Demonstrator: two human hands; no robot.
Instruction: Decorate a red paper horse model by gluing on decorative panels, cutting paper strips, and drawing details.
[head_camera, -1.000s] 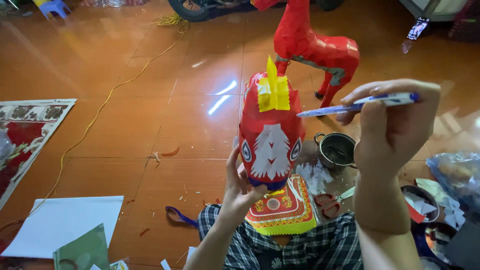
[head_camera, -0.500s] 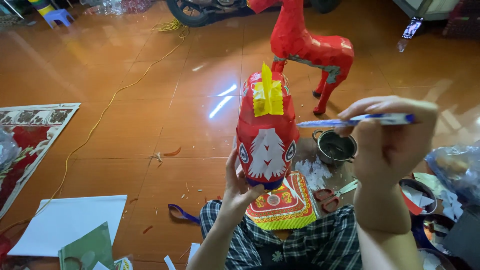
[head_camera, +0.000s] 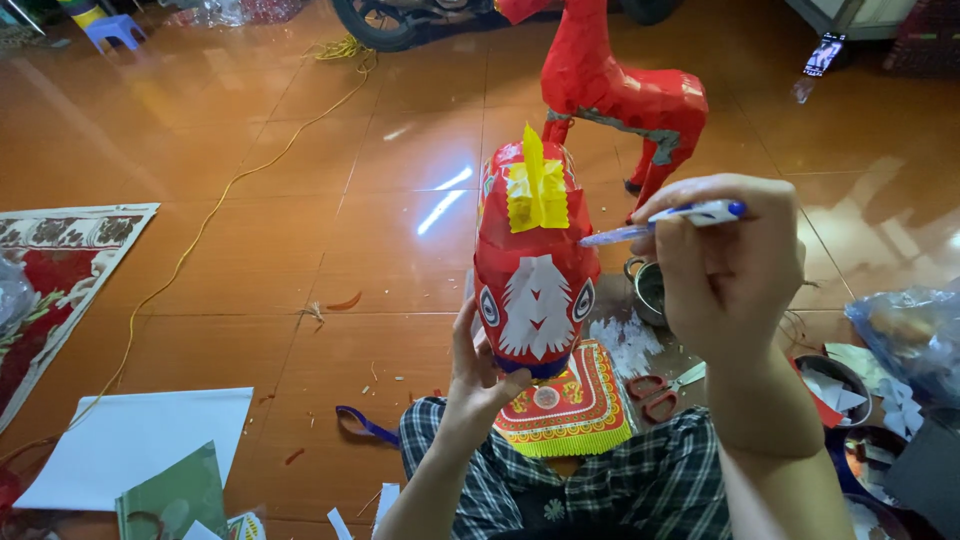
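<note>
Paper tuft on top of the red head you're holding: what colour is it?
Yellow, seen best in the head view: the tuft sits atop the red paper head.

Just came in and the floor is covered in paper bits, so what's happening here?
A person sitting on the floor holds a red paper animal head up from below with the left hand. The right hand points a blue and white pen at its side, by the yellow paper crest. A red paper horse body stands behind. Red-handled scissors, a small metal pot and paper scraps lie around.
</note>
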